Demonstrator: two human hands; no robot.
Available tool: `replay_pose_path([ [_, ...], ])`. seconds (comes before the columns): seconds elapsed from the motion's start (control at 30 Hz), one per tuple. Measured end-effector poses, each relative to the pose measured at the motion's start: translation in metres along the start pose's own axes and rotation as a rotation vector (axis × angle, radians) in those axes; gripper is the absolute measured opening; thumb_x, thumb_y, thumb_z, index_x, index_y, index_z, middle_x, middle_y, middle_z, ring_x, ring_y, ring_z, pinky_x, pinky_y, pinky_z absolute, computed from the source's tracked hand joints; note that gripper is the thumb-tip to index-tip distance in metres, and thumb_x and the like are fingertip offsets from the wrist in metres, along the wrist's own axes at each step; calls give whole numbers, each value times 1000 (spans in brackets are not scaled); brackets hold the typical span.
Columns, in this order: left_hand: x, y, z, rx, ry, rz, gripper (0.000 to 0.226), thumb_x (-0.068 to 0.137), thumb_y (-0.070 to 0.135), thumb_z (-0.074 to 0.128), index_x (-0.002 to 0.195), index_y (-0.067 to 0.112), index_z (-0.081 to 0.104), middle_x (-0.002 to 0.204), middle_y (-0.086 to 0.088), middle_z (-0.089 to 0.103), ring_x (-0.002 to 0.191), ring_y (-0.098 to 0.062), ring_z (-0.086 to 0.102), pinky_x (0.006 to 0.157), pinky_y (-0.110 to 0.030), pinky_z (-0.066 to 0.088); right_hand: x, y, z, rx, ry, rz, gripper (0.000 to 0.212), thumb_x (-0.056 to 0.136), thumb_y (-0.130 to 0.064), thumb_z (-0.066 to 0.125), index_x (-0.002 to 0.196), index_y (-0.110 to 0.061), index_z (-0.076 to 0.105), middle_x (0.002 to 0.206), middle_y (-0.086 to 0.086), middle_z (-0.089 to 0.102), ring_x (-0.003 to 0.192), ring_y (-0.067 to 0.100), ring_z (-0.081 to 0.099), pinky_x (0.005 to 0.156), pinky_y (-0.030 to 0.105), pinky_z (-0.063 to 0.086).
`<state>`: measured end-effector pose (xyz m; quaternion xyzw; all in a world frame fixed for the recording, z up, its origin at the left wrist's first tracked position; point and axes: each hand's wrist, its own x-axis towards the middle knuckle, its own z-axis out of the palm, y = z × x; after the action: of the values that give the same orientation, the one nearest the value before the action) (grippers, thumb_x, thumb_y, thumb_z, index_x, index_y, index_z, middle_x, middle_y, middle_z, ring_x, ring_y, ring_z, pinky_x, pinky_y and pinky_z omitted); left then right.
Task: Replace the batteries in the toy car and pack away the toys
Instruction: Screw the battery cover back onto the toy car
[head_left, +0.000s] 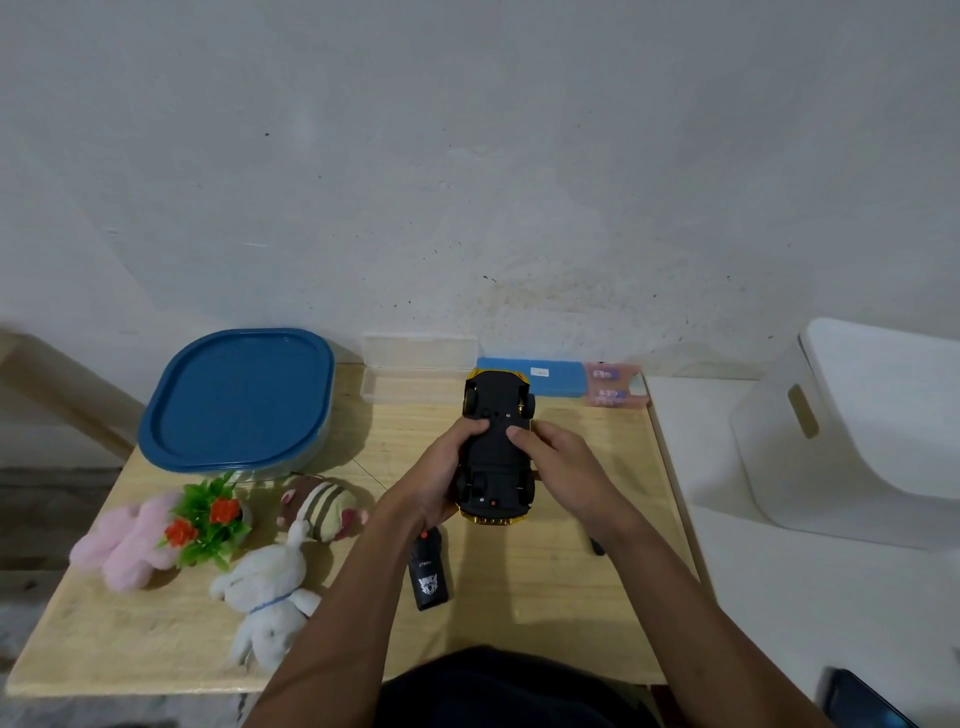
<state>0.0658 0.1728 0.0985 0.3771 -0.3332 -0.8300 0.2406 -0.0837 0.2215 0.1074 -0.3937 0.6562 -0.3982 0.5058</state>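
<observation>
A yellow toy car (496, 410) is held upside down above the wooden table (571, 597), its black underside facing me. My left hand (441, 478) grips the car's left side, thumb on the underside. My right hand (558, 467) grips the right side with its thumb pressing the middle of the underside. A black remote control (428, 577) lies on the table below the left hand. Packs of batteries (613, 384) sit at the table's back right. On the left lie a pink plush (127, 540), a white plush bunny (267, 592) and a striped plush (322, 506).
A container with a blue lid (239, 397) stands at the back left. A plastic plant with red flowers (208, 522) sits among the plush toys. An open clear case (415, 374) and a blue box (556, 376) line the back edge. A white bin (841, 431) stands to the right.
</observation>
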Motion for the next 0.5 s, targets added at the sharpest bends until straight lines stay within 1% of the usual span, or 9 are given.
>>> replay_pose_path([
  [0.07,0,0,-1,5,4,-3,30,98,31,40,108,13,63,84,-6,75,72,-20,71,62,-29,57,-1,-1,-2,-10,-9,-2,19,97,-35,55,105,-24,70,100,-9,73,97,7,66,85,25,52],
  [0.13,1,-1,0,14,18,-8,32,98,32,42,113,12,62,88,-7,74,75,-20,70,65,-31,57,-1,0,-8,-32,-33,6,21,97,-39,54,104,-28,70,99,-13,72,94,0,65,78,19,48],
  [0.2,3,-3,2,17,47,-22,36,97,32,43,122,11,58,96,-8,73,81,-22,70,69,-32,57,1,12,-19,1,38,36,32,97,-50,48,108,-29,70,102,-12,71,95,3,65,81,24,49],
  [0.27,6,-4,4,9,86,-22,38,97,30,45,129,10,54,106,-10,70,85,-24,69,72,-34,57,10,38,-32,77,224,115,42,97,-54,43,112,-24,68,105,-7,69,95,11,64,81,31,49],
  [0.3,8,-5,4,4,99,-14,39,97,29,45,131,10,53,108,-11,69,86,-24,68,73,-34,56,14,55,-40,29,325,158,46,95,-55,44,113,-19,67,106,-4,68,93,12,62,79,31,48],
  [0.33,9,-5,4,-2,107,-2,39,97,28,46,131,11,52,110,-11,68,87,-25,68,74,-35,56,18,74,-47,-87,391,216,53,90,-58,48,115,-15,65,110,-1,65,95,14,61,79,33,47],
  [0.37,10,-5,4,-4,113,15,37,97,26,46,131,13,52,111,-11,68,89,-25,67,76,-36,56,21,92,-52,-223,409,294,60,85,-62,51,120,-15,62,118,2,61,102,18,59,82,34,47],
  [0.43,11,-4,4,12,121,49,31,97,23,46,126,17,54,112,-10,67,93,-26,67,80,-39,55,22,119,-57,-458,368,429,65,82,-62,56,129,-18,51,131,6,49,115,26,54,89,37,46],
  [0.5,11,-4,3,24,120,68,28,97,21,48,124,19,54,111,-10,68,94,-27,67,81,-41,55,22,135,-57,-674,327,432,58,87,-56,53,130,-18,46,129,7,48,115,28,52,89,38,48],
])
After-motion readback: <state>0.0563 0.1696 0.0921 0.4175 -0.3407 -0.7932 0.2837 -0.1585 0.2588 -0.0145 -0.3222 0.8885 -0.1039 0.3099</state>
